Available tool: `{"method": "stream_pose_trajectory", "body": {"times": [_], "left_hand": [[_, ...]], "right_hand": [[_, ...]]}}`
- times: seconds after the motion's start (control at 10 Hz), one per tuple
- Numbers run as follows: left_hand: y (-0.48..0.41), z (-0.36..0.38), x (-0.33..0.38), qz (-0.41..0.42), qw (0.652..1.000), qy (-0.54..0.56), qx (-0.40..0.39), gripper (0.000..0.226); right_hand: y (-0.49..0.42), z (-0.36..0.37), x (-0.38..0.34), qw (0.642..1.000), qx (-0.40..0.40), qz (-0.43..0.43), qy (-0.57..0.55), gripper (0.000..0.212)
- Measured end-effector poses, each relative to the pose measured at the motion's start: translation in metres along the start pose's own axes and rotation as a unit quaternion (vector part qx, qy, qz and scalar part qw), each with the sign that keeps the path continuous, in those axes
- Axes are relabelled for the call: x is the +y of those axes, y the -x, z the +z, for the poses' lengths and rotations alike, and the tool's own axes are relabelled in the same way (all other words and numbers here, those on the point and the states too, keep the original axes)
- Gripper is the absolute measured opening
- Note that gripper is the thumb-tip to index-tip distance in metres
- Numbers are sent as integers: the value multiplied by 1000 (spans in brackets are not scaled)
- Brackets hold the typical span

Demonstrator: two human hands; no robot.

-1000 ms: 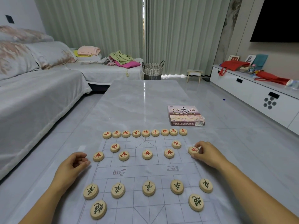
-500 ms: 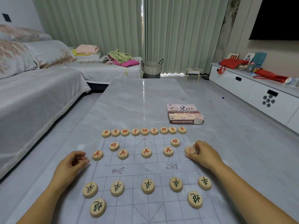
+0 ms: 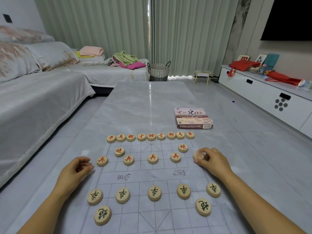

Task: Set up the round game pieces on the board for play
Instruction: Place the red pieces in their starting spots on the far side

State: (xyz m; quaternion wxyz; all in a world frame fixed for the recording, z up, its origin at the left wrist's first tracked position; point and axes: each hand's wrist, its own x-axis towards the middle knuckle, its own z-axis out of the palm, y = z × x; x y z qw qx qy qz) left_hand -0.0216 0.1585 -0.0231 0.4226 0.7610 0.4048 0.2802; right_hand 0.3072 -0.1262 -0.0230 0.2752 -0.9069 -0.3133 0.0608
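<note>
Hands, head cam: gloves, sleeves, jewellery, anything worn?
Nothing worn that shows. Left hand and right hand are bare: no gloves, rings or markings visible. Left forearm and right forearm are bare down to the frame edge, with no sleeves, watch or bands in view.

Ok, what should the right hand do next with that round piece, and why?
Probably settle the red piece flat on the right edge line of the board and let go. The right hand pinches it at the end of the row where four red soldiers already sit evenly spaced, so that spot looks like the fifth one's place.
</note>
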Motion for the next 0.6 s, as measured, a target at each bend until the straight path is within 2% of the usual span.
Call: {"method": "stream_pose_trajectory", "body": {"times": [0.3,0.5,0.6], "left_hand": [[1,2,3,-8,1000,12,-1,23],[0,-2,1,-22,999,22,-16,24],[-2,-3,2,-29,999,29,-28,26]], "right_hand": [[0,1,1,1000,1,10,3,43],[1,-2,0,1000,-24,15,-1,57],[5,-9,6,996,-42,7,-73,62]]}}
